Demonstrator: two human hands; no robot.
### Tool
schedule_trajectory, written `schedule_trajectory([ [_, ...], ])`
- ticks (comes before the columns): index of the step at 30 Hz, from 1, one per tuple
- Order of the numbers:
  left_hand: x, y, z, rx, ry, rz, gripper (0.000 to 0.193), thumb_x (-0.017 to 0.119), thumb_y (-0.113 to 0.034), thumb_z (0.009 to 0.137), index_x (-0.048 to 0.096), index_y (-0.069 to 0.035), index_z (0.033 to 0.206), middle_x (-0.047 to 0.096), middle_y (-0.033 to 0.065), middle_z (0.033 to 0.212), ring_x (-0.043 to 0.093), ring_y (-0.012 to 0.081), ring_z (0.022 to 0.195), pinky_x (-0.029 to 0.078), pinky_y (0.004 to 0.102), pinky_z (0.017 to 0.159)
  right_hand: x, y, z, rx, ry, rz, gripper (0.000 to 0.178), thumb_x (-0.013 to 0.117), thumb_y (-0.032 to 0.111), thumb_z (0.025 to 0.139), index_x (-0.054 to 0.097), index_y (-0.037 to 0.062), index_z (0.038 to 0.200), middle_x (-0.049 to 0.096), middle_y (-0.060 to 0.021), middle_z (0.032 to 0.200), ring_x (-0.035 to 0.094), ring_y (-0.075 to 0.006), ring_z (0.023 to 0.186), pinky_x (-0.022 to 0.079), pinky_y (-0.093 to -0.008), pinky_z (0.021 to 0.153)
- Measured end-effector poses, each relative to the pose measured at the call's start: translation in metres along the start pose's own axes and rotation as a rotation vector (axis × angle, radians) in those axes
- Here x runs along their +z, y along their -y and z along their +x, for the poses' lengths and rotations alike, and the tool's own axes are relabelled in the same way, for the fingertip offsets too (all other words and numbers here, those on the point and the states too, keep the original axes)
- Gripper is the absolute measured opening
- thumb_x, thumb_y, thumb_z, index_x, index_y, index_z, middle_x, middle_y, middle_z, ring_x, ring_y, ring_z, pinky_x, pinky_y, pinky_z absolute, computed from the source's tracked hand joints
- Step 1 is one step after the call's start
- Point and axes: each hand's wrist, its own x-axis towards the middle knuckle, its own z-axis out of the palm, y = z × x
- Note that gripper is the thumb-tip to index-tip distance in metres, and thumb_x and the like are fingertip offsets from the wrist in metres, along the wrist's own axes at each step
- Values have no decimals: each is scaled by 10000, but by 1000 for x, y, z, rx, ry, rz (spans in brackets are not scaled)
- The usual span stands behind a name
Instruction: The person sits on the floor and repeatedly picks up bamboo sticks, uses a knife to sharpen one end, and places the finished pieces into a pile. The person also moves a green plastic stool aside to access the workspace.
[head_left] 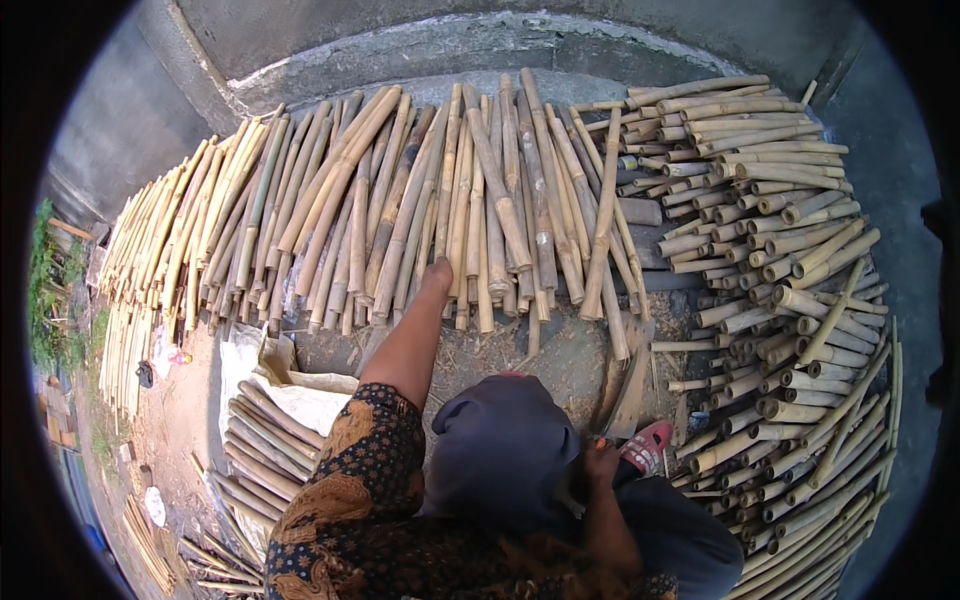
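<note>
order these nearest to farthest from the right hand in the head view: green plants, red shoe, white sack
From the right hand:
1. Red shoe: close by, on its right.
2. White sack: to the left, past the left arm.
3. Green plants: far left, near the picture's rim.

tan and greyish bamboo poles (503,215) lie side by side, heaped (near ends uneven), and a partly hidden orange thing (601,442) sits in the right hand (601,462).
</note>
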Motion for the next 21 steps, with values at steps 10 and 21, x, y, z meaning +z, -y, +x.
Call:
schedule_trajectory([
  [10,-17,25,32,-6,33,129,645,728,-354,842,634,113,1277,661,274,1294,669,367,1173,514,422,997,10,-9,5,8,-14,49,508,733,407,850,703,-68,1026,721,-294,972,709,-435,985,537,-471,861],
  [21,-117,-104,-133,939,-594,-135,371,731,-277,966,615,47,1102,681,139,989,617,193,888,504,327,854,7,2,26,-38,-222,360,211,634,179,855,641,-31,872,685,-220,807,662,-344,764,504,-441,731],
])
